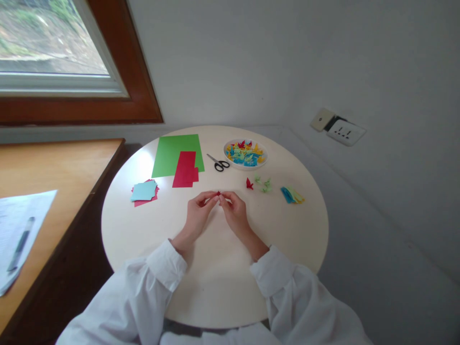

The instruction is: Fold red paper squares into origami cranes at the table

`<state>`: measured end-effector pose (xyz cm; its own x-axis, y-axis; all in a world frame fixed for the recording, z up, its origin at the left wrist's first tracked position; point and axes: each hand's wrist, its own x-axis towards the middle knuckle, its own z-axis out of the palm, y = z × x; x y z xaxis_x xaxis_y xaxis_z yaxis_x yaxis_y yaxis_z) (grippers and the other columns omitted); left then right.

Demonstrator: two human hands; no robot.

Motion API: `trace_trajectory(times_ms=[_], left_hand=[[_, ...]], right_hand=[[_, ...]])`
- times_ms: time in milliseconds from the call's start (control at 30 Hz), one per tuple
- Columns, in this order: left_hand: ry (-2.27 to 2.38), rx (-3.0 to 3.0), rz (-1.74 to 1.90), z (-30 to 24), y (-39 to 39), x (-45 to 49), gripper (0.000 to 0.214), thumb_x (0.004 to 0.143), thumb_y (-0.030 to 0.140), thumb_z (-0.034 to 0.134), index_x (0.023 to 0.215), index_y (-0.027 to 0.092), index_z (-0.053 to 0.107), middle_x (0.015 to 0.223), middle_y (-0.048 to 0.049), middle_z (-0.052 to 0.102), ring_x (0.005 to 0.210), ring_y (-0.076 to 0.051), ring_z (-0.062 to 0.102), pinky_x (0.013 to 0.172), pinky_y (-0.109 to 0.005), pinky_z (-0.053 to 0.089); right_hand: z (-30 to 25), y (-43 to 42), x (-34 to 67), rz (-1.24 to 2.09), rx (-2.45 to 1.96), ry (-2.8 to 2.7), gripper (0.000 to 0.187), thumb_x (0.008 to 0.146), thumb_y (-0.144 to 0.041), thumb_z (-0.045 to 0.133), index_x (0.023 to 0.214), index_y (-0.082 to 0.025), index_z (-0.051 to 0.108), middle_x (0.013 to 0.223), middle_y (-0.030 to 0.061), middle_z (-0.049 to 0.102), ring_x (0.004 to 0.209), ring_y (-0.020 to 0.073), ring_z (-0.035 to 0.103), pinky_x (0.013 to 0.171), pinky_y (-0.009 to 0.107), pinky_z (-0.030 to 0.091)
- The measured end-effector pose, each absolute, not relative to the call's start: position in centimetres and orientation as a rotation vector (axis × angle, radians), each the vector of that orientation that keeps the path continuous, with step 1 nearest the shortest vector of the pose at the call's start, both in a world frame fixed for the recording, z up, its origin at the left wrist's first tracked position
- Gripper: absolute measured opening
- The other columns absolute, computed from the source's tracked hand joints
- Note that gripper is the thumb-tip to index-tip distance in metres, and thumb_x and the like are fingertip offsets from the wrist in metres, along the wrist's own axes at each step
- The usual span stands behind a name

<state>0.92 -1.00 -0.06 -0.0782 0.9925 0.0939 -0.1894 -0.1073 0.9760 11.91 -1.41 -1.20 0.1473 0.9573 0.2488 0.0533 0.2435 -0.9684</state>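
Between my fingertips sits a small piece of folded red paper [218,193], mostly covered by the fingers. My left hand [199,211] pinches it from the left, and my right hand [233,211] pinches it from the right. Both hands are over the middle of the round white table [215,273]. To the right of my right hand lie a small red paper crane [249,183] and several pale green folded cranes [266,185]. Beyond them, a white dish [265,162] holds many cranes in red, yellow, green and blue.
Scissors [219,163] with black handles lie left of the dish. A green sheet [167,155] lies under red paper strips [184,168]. Small light-blue squares [143,190] are stacked at the left, folded blue and yellow papers [292,195] at the right. A wooden desk [72,167] adjoins.
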Motion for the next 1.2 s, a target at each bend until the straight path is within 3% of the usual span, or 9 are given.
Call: trace_trajectory(times_ms=[333, 800, 1200], left_hand=[[1.025, 1.162, 1.408, -0.76, -0.76, 0.57, 0.019, 0.070, 0.032, 0.068, 0.079, 0.016, 0.071, 0.086, -0.0062, 0.069, 0.085, -0.018, 0.061, 0.082, -0.032, 0.045], [0.917, 1.122, 1.423, -0.89, -0.80, 0.49, 0.013, 0.068, 0.027, 0.069, 0.077, 0.018, 0.072, 0.087, -0.0056, 0.068, 0.086, -0.018, 0.060, 0.084, -0.033, 0.045], [1.082, 1.220, 1.442, -0.14, -0.95, 0.62, 0.014, 0.071, 0.030, 0.064, 0.071, 0.017, 0.071, 0.086, -0.0062, 0.069, 0.085, -0.019, 0.061, 0.080, -0.032, 0.046]], right_hand=[[-1.39, -1.37, 11.86, 0.914, -1.121, -1.211, 0.021, 0.078, -0.039, 0.055, 0.082, -0.019, 0.060, 0.083, 0.0046, 0.065, 0.080, 0.0168, 0.060, 0.067, 0.028, 0.049], [-1.43, -1.34, 11.80, 0.917, -1.103, -1.192, 0.017, 0.076, -0.036, 0.058, 0.080, -0.019, 0.059, 0.081, 0.0030, 0.064, 0.078, 0.0154, 0.059, 0.067, 0.027, 0.050], [-1.03, -1.60, 11.84, 0.956, -1.089, -1.213, 0.021, 0.075, -0.038, 0.060, 0.084, -0.019, 0.060, 0.086, 0.0045, 0.065, 0.082, 0.0165, 0.060, 0.068, 0.028, 0.050]])
